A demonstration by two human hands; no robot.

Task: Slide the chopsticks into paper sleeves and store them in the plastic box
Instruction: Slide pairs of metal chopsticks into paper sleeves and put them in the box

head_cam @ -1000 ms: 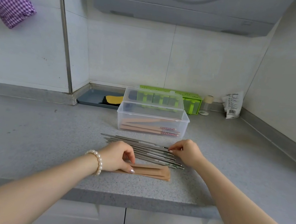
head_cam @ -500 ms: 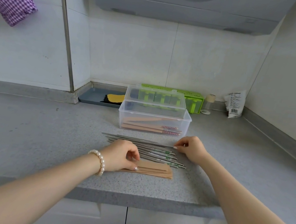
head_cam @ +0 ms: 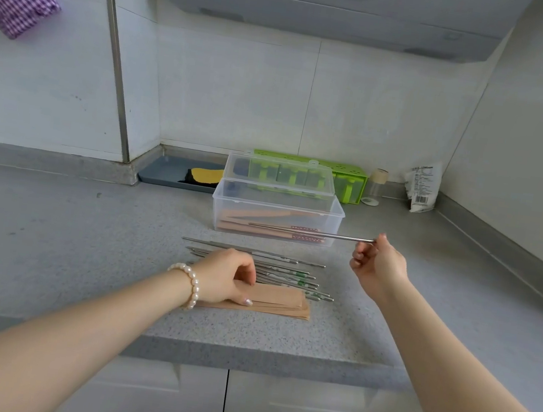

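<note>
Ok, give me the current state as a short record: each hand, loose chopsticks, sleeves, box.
right hand: pinches one end of the lifted chopsticks, held level above the counter in front of the box
left hand: fingers curled on the top of the paper sleeves
loose chopsticks: pile lying on the counter, behind the sleeves
plastic box: lid open, sleeved chopsticks already inside

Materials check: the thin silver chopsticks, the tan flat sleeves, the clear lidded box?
Thin silver chopsticks in the right hand: likely stainless steel, grey with a bright sheen. Tan flat sleeves under the left hand: matte kraft-like paper. Clear lidded box: transparent plastic, contents visible through the wall.
</note>
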